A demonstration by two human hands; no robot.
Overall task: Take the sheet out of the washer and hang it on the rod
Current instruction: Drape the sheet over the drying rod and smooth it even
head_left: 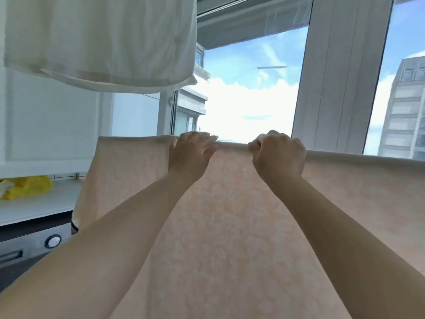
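The peach sheet (230,226) with a faint floral pattern is draped over a horizontal line at window height, its top fold running across the middle of the view and its near layer falling toward the person. The rod itself is hidden under the fold, so only the rounded ridge of cloth shows where it lies.

The left hand (190,155) rests on that fold with its fingers (204,140) straight and spread, flat against the cloth, grasping nothing. Just to the right of it on the same fold, the right hand (279,155) has its fingers (264,143) curled, pinching a small bunch of the sheet at the ridge.

Left of the sheet's hanging edge stands a white desk (39,206) with a yellow bag (27,186) on it, and beneath it the washer (34,249), its round knob (53,241) near the sheet's lower corner. Above and left of the sheet hangs a white cloth (101,40). Beyond the sheet is the window frame (340,65), with sky and buildings outside.
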